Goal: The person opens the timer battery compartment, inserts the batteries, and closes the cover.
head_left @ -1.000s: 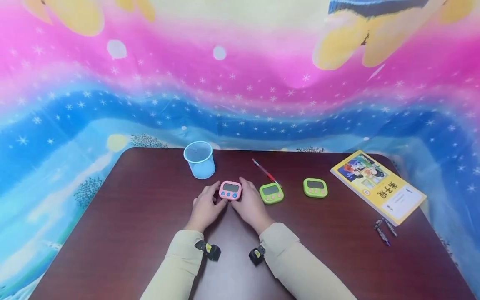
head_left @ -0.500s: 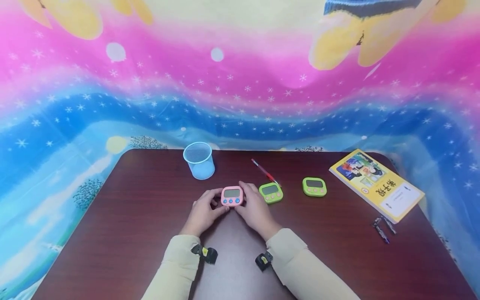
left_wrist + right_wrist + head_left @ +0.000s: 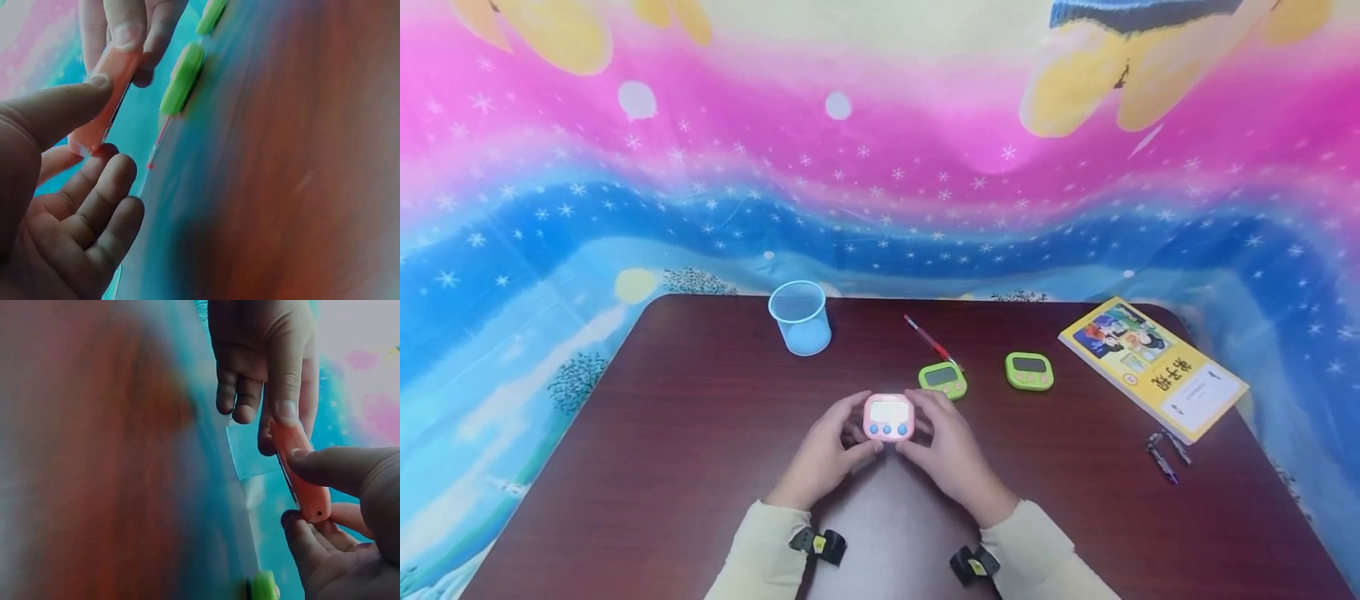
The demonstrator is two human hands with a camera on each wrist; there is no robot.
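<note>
A pink digital timer (image 3: 889, 417) with a grey display and blue buttons is held between both hands. My left hand (image 3: 823, 450) pinches its left side, thumb along the lower edge. On the opposite side, my right hand (image 3: 955, 450) grips it the same way. Both wrist views show the timer (image 3: 312, 494) raised off the table, thumbs pressed on its edge and fingers behind. Light glares on its display in the head view. Just beyond the right fingers lies a green timer (image 3: 942, 377), partly covered by them. Another green timer (image 3: 1029, 372) lies farther right.
A blue mesh pen cup (image 3: 805, 335) stands at the back of the dark table (image 3: 647, 467). Behind the nearer green timer lies a red pen (image 3: 931, 340). A yellow book (image 3: 1138, 400) occupies the right side, with small dark pens (image 3: 1163, 462) in front of it.
Both hands have brought the pink timer toward the person and slightly right, and it looks larger. Its display has turned bright with glare. The other things on the table stay put.
</note>
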